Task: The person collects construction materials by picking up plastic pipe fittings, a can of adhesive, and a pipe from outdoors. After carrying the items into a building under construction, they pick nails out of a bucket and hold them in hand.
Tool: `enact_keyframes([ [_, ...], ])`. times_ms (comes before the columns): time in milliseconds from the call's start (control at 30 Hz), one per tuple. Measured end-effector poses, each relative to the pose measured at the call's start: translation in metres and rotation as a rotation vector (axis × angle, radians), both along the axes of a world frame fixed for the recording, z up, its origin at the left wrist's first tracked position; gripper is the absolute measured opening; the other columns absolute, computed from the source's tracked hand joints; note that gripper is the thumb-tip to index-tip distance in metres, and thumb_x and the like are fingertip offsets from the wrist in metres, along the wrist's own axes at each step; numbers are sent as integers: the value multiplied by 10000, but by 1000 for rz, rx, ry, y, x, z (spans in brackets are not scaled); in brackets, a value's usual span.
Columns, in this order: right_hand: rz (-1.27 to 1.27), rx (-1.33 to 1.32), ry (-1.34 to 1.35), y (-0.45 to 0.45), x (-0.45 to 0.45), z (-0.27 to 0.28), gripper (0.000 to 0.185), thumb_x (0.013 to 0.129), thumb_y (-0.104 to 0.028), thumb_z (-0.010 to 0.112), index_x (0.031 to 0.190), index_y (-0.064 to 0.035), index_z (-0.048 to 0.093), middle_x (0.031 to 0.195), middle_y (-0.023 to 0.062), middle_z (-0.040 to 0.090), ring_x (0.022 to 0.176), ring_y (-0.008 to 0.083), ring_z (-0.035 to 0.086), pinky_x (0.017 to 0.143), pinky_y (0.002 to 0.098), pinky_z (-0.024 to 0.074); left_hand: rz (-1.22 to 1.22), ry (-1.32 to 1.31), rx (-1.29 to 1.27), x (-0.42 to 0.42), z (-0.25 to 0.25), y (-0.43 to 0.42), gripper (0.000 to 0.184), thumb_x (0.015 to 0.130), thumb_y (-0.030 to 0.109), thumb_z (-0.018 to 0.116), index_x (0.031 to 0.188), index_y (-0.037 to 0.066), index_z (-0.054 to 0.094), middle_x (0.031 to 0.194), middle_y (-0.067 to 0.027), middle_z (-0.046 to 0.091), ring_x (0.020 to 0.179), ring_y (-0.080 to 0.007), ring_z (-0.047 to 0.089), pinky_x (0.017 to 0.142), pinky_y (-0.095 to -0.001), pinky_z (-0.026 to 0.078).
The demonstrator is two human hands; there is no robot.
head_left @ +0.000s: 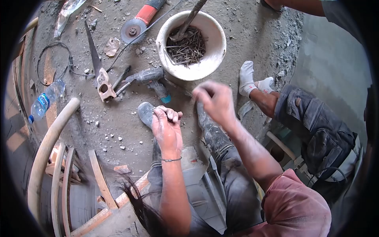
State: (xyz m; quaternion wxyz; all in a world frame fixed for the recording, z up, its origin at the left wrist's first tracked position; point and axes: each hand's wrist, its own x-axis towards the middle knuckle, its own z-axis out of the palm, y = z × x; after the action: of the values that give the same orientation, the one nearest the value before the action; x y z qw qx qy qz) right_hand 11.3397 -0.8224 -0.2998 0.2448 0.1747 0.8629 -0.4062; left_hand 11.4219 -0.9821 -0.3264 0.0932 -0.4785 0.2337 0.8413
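Observation:
My left hand (167, 128), with a thin dark band at the wrist, is raised palm-up over my boot (146, 114). Its thumb and fingers are curled together; whatever small thing they may pinch is hard to make out. To the right, my right hand (215, 98) is blurred, its fingers curled in, just below a dirty white bucket (216, 51). Inside the bucket lie many thin dark pieces resembling nails (187, 47), and a rough stick (190, 19) leans in it. A dusty power drill (148, 75) with a teal end lies ahead of my left hand.
A handsaw (94, 55), an angle grinder (136, 25) with its cord, and a water bottle (45, 102) lie on the rubble-strewn floor. Curved wooden pieces (51, 138) stand at left. Another person's socked feet (248, 77) and dark-clothed leg (316, 122) are at right.

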Motion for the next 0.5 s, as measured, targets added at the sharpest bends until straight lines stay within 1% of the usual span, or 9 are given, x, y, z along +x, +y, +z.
enact_keyframes([
  [33,-51,85,-56,12,-10,-18,159,882,-160,732,945,-25,785,856,178,760,781,324,757,752,414,580,0,1,0,1,0,-1,237,1132,327,457,1100,105,533,865,-9,512,748,-116,484,900,-368,518],
  [100,32,272,146,34,-35,-62,182,893,-127,669,968,-4,781,891,216,756,832,360,753,795,452,578,-36,1,22,3,1,-5,217,1133,306,461,1107,103,533,882,-18,534,768,-123,512,923,-379,521],
  [133,54,320,145,43,-48,-81,188,883,-83,645,984,-5,783,919,246,748,877,378,751,825,469,583,-34,3,19,3,1,-5,217,1133,306,461,1107,103,533,882,-18,534,768,-123,512,923,-379,521],
  [200,235,517,28,52,-79,-123,202,899,-54,621,1013,-5,781,997,229,765,939,366,759,866,437,590,-63,-33,-34,-1,4,-2,192,1132,281,468,1109,102,534,916,-27,557,805,-129,538,975,-397,515],
  [233,238,513,26,52,-91,-142,202,899,-54,621,1013,-5,781,997,229,765,939,366,759,866,437,590,-61,-35,-37,0,4,-1,192,1132,281,468,1109,102,534,916,-27,557,805,-129,538,975,-397,515],
  [267,295,579,-68,48,-101,-160,210,878,-42,621,1014,-5,777,1016,240,758,964,384,751,885,454,588,-59,-33,-36,1,3,-1,183,1131,272,471,1111,102,535,932,-31,565,821,-132,546,996,-405,510],
  [300,352,644,-161,44,-107,-170,221,857,-31,622,1015,-5,774,1035,252,751,989,401,743,904,471,585,-58,-30,-35,2,2,-2,174,1130,264,474,1113,102,535,947,-34,573,838,-134,555,1017,-413,505],
  [433,345,629,-148,41,-107,-185,232,833,-64,646,1008,-1,785,1007,269,749,1010,409,742,904,475,598,-48,0,4,2,3,-6,176,1108,276,528,1123,101,537,969,-36,549,875,-155,557,1053,-433,493],
  [500,366,600,-163,49,-103,-184,230,808,-79,659,981,-6,792,994,267,751,999,413,742,892,485,598,-50,8,17,2,1,-5,178,1109,276,527,1127,100,537,971,-37,551,876,-154,555,1056,-434,491],
])
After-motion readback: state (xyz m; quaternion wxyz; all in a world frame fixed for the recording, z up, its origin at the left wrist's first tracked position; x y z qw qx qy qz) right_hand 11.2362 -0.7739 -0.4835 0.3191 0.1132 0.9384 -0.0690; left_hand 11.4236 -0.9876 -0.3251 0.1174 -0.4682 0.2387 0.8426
